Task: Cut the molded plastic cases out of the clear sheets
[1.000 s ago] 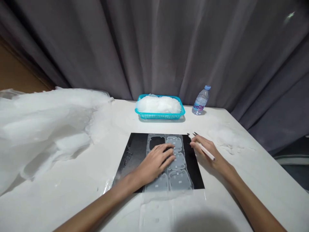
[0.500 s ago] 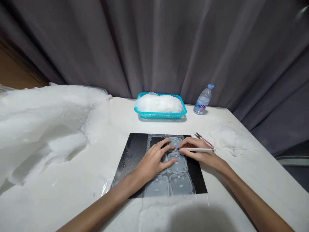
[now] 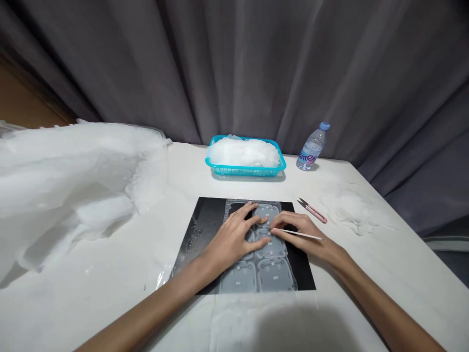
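We have mostly white, black and grey here, with turquoise and pink as accents.
Our sheet (image 3: pixel 305 279) is black, and the translucent panels (image 3: pixel 276 282) look milky grey, patterned as repeated rounded cells with small pale marks. Our slim tool (image 3: pixel 300 234) is white; the snips (image 3: pixel 315 213) are pink with dark blades (image 3: pixel 303 203). We see a turquoise basket (image 3: pixel 245 171) with white filling (image 3: pixel 245 152), a clear bottle (image 3: pixel 314 143) with blue cap (image 3: pixel 324 125) and purple lettering (image 3: pixel 307 157), a white table (image 3: pixel 110 293), and a dark grey curtain (image 3: pixel 227 63).

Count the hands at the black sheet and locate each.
2: the left hand, spread on the clear plastic over the black sheet; the right hand, holding a white stick toward the sheet's right side.
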Available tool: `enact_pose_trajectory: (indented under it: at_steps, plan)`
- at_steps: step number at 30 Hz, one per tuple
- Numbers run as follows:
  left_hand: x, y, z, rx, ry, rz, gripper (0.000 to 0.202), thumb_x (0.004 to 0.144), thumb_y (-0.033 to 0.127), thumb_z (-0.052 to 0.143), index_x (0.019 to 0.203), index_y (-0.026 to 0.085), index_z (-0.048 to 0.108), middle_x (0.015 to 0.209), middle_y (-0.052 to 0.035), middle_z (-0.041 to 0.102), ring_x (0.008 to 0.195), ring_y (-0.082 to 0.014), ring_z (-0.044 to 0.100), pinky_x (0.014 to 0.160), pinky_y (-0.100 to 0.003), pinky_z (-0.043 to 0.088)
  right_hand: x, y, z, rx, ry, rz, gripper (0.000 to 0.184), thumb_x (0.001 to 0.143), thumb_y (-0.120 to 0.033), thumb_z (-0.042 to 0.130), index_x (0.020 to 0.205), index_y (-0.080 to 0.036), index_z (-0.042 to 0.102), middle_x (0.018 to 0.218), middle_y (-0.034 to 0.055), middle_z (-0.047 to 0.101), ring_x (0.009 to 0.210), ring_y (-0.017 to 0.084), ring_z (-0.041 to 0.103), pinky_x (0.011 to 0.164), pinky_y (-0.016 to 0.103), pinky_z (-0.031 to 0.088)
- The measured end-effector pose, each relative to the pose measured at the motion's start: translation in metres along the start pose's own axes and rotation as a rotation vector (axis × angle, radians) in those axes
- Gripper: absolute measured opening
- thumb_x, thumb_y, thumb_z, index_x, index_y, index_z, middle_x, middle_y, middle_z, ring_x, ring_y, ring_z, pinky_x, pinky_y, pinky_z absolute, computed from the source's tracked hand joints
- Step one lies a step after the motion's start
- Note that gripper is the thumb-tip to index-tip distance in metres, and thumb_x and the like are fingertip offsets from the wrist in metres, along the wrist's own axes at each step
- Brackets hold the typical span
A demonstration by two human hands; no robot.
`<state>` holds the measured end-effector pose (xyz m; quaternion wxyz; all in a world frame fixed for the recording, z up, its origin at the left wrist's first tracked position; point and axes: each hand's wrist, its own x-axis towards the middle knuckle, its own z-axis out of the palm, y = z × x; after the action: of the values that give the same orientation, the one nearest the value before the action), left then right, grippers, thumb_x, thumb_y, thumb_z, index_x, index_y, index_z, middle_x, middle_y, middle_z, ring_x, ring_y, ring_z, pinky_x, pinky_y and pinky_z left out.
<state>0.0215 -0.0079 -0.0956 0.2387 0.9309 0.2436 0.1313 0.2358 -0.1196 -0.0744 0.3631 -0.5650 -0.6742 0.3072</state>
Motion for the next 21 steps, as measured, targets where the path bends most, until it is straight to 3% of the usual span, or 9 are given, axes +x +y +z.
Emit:
enact_pose_trajectory:
  at_steps: [14, 21]
  plan:
    - [-0.001, 0.003, -0.001, 0.007, -0.005, -0.006, 0.047, 0.093, 0.05, 0.072, 0.131, 0.023, 0.067, 0.164, -0.0148, 0.043, 0.154, -0.035, 0.037, 0.12, -0.059, 0.04, -0.004, -0.005, 0.005, -0.074, -0.033, -0.095, 0.015, 0.108, -0.032, 0.051, 0.105, -0.026, 0.064, 0.111, 0.0041, 0.07, 0.107, 0.022, 0.066, 0.094, 0.033, 0.049]
    - [-0.002, 0.001, 0.001, 0.008, 0.008, 0.014, 0.046, 0.093, 0.048, 0.073, 0.13, 0.022, 0.067, 0.164, -0.0147, 0.044, 0.154, -0.0348, 0.037, 0.121, -0.056, 0.04, -0.002, -0.005, 0.004, -0.128, -0.062, -0.134, 0.015, 0.109, -0.029, 0.049, 0.106, -0.025, 0.063, 0.108, 0.0047, 0.068, 0.102, 0.021, 0.066, 0.091, 0.033, 0.05]
